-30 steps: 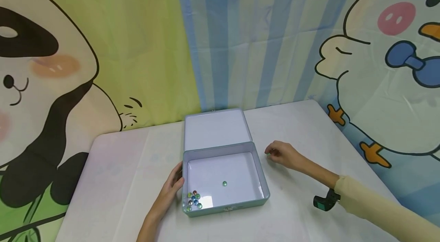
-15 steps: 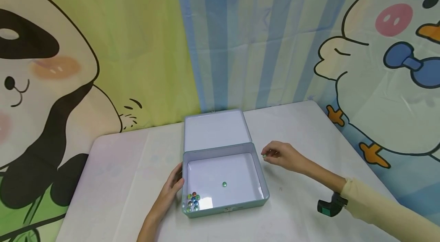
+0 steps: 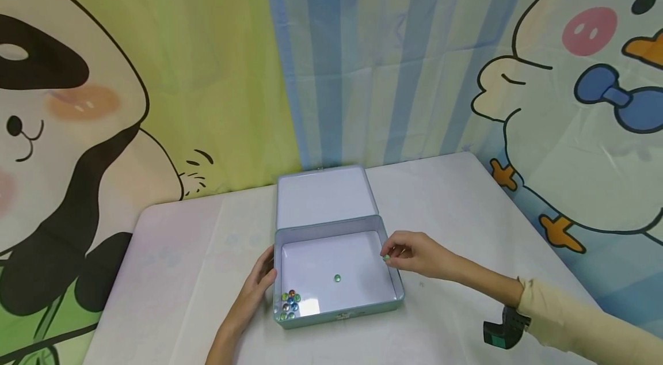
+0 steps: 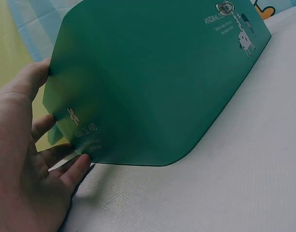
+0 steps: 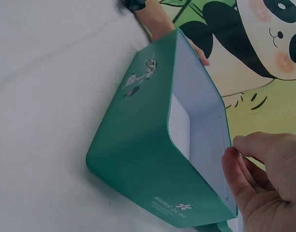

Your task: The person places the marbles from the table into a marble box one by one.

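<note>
A green tin box (image 3: 339,314) stands on the table with its lid (image 3: 326,195) folded back. Inside it, several coloured glass marbles (image 3: 291,303) cluster in the near left corner, and one green marble (image 3: 338,278) lies apart on the floor of the box. My left hand (image 3: 252,287) holds the box's left side; the left wrist view has its thumb at the upper edge and its fingers against the wall. Over the right rim, my right hand (image 3: 416,253) pinches a greenish marble (image 3: 385,258) between thumb and fingertips. In the right wrist view the fingers hide that marble.
A white cloth covers the table (image 3: 207,250). Behind it hangs a printed curtain (image 3: 347,65) with a panda at left and a white bird at right. A black wrist device (image 3: 505,330) hangs under the right sleeve.
My right hand has carried the pinched marble leftward and nearer, from beside the box to its right rim. Some marbles in the corner have shifted slightly. The left hand has stayed put.
</note>
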